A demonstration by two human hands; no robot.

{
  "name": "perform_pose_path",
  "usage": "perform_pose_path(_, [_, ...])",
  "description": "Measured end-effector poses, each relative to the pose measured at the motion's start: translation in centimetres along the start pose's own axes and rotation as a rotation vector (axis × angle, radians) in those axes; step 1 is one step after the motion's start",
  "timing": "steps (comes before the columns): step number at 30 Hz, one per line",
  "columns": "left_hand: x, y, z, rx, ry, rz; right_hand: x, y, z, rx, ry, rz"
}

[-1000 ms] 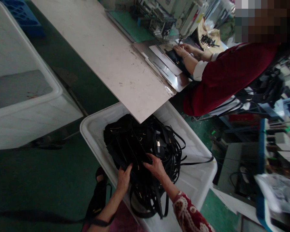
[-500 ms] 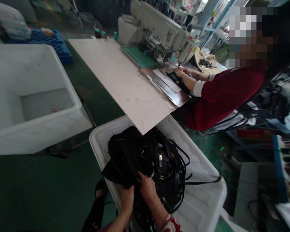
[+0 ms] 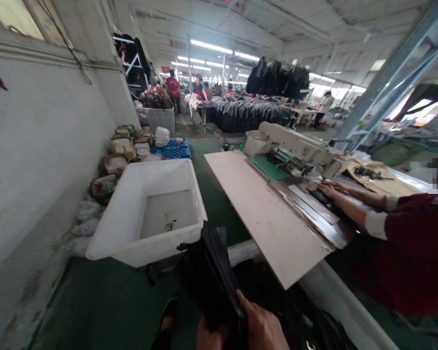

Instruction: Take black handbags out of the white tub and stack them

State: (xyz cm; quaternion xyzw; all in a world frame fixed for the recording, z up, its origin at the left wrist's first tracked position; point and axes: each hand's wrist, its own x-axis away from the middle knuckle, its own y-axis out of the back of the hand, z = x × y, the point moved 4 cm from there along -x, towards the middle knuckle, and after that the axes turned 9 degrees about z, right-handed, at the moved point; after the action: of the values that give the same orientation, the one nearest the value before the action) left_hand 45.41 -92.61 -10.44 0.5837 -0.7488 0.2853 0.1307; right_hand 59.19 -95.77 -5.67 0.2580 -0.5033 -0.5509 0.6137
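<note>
Both my hands grip a black bag point(image 3: 213, 267), its dark panels standing up in front of me. My left hand point(image 3: 211, 335) closes around its lower near end, partly cut off by the bottom of the view. On the bag's right edge, my right hand point(image 3: 261, 323) is closed with the thumb along the top. Under and to the right of it lies a pile of black bags point(image 3: 310, 325) with straps and a metal buckle, inside a white bin point(image 3: 354, 301). Much of the pile is dim or hidden by the bag and the tabletop.
A second white bin point(image 3: 113, 245), with small scraps on its floor, stands ahead left. The pale tabletop point(image 3: 255, 209) juts over the near bin. At the sewing machine point(image 3: 302, 146), a co-worker in a red sleeve point(image 3: 405, 228) handles black material. A blue pallet point(image 3: 175, 148) lies beyond.
The black bag has come up out of the pile in both my hands. My view has tilted up and turned left, showing the far bin and the workshop.
</note>
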Motion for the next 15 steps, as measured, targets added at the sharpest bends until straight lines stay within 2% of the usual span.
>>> perform_pose_path(2, [-2.4, 1.6, -6.7, 0.114, -0.08, 0.037, -3.8, 6.0, 6.0, 0.04, 0.097, -0.114])
perform_pose_path(5, [-6.5, 4.5, -18.5, 0.269, -0.273, 0.082, -10.9, 14.0, 16.0, 0.145, 0.242, -0.26])
perform_pose_path(7, [-10.2, 7.2, -26.6, 0.249, -0.44, 0.041, -16.7, 18.3, 22.8, 0.236, 0.32, -0.327])
perform_pose_path(9, [-15.0, 10.5, -33.7, 0.169, -0.557, -0.026, -23.2, 21.6, 29.1, 0.325, 0.374, -0.376])
perform_pose_path(11, [-20.9, 14.4, -39.1, 0.093, -0.59, -0.08, -30.3, 23.4, 34.4, 0.396, 0.416, -0.41])
perform_pose_path(12, [-24.1, 16.6, -41.0, 0.068, -0.58, -0.101, -34.0, 23.6, 36.5, 0.422, 0.433, -0.417])
perform_pose_path(14, [-30.3, 21.1, -43.1, 0.023, -0.547, -0.142, -41.6, 22.2, 39.3, 0.44, 0.452, -0.409])
perform_pose_path(15, [-33.1, 23.4, -43.2, 0.012, -0.516, -0.156, -45.2, 20.6, 40.0, 0.432, 0.449, -0.398])
